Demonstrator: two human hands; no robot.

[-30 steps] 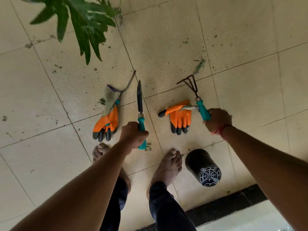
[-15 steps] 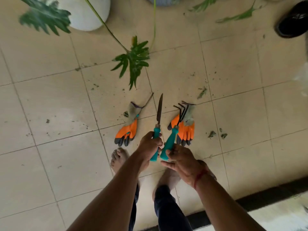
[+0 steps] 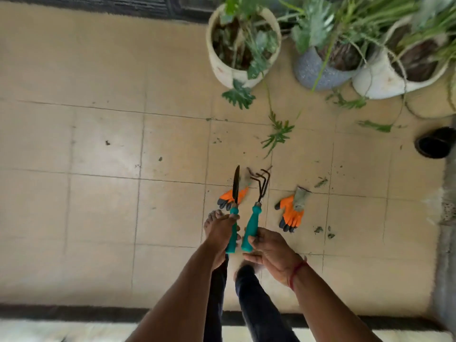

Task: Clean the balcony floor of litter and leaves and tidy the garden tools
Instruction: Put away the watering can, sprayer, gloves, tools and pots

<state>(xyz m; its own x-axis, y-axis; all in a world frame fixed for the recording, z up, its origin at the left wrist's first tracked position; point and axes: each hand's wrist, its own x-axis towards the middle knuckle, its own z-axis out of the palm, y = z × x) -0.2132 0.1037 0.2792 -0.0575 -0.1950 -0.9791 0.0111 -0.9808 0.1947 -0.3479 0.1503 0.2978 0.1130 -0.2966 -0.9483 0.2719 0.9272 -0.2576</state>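
Gripping a teal-handled trowel [image 3: 236, 186] in the left hand [image 3: 220, 233], blade up, above the tiled floor [image 3: 103, 206]; clasping a hand rake [image 3: 254, 219] beside it in the right hand [image 3: 272, 249]. Underneath, two orange gloves [image 3: 292, 212], leaf scraps [image 3: 320, 182]. Beyond, three pots [image 3: 220, 67] holding leafy plants [image 3: 313, 23].

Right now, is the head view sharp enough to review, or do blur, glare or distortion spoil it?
Head view: soft blur overall, worst on the potted plants; wide-angle bows the floor tile lines; faint sheen on left tiles, no harsh glare; trowel and hand rake are recognisable.
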